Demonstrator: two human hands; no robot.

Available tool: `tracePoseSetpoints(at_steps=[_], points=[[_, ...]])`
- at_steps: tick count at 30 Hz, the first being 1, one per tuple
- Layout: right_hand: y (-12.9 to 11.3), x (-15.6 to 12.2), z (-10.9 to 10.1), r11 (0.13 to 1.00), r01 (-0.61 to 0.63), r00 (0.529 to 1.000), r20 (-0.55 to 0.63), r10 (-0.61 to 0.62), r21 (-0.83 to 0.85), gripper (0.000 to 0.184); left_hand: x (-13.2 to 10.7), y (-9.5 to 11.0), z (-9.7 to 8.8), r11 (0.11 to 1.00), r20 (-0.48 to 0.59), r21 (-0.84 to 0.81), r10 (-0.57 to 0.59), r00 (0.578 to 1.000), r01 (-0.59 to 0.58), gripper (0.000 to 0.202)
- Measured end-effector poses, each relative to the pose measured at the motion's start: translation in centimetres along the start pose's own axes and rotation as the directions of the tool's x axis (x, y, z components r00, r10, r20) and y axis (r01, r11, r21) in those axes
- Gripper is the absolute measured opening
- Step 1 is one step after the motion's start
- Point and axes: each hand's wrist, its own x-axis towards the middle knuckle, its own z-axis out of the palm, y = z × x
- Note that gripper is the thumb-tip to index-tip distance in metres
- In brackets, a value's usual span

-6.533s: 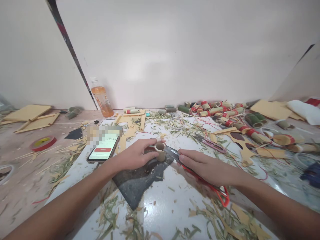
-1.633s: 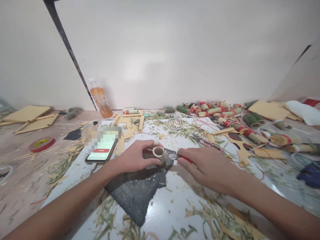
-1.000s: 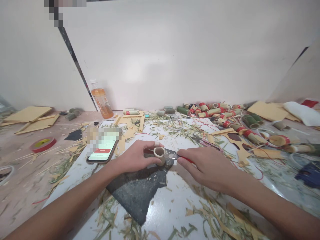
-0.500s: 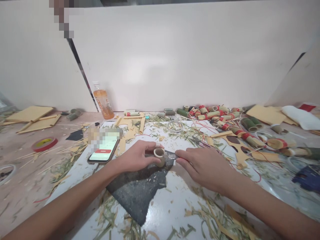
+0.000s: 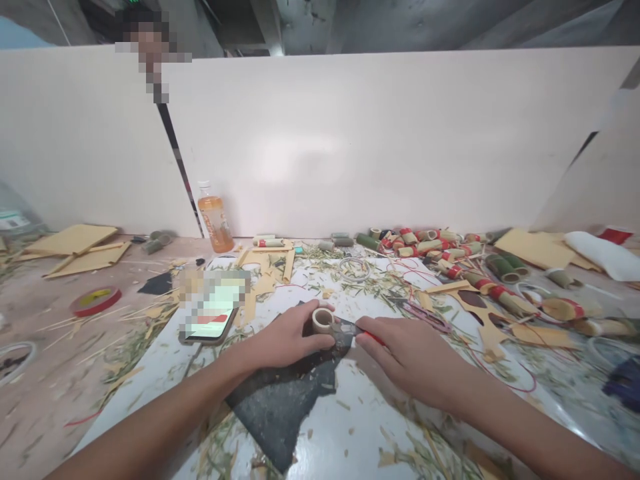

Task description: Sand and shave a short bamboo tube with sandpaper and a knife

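Observation:
A short bamboo ring (image 5: 323,321) stands upright on a dark cutting mat (image 5: 283,397) at the middle of the table. My left hand (image 5: 285,337) is wrapped around the ring and holds it down. My right hand (image 5: 407,357) is closed on a red-handled knife (image 5: 361,331). Its blade tip touches the right side of the ring. Most of the knife handle is hidden under my fingers.
A phone (image 5: 210,320) lies left of my hands. An orange drink bottle (image 5: 213,217) stands by the white wall panel. Bamboo pieces with red tape (image 5: 450,250) pile at the right. A red tape roll (image 5: 95,301) lies far left. Green shavings litter the white sheet (image 5: 350,427). A person shows above the panel.
The view has tilted upward, so the top of the wall panel and a person behind it now show. My hands stay on the ring and knife.

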Motion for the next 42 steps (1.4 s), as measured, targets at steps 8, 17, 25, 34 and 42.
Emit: tracePoseSetpoints(at_steps=[8, 17, 25, 34, 42], points=[[-0.1, 0.0, 0.3, 0.956, 0.052, 0.999, -0.014, -0.05, 0.29, 0.03, -0.6, 0.7, 0.1, 0.993, -0.085, -0.107, 0.033, 0.996, -0.042, 0.027], [-1.4, -0.5, 0.0, 0.941, 0.069, 0.993, 0.066, -0.096, 0.331, 0.026, -0.5, 1.2, 0.8, 0.999, -0.2, 0.014, 0.031, 0.979, -0.029, 0.038], [-1.4, -0.8, 0.4, 0.948, 0.079, 0.996, 0.024, -0.091, 0.309, 0.029, -0.5, 1.5, 1.2, 0.999, -0.283, 0.038, 0.023, 0.959, -0.012, 0.039], [-0.9, -0.2, 0.8, 0.949, 0.048, 0.999, -0.018, -0.045, 0.31, 0.03, -0.1, 1.4, 1.6, 0.998, -0.326, -0.037, -0.056, 0.944, 0.046, 0.04], [-0.6, -0.2, 0.6, 0.903, -0.035, 0.995, -0.07, 0.072, 0.428, 0.024, -0.1, 1.0, 1.0, 0.982, -0.314, -0.188, -0.081, 0.946, 0.022, 0.039]])
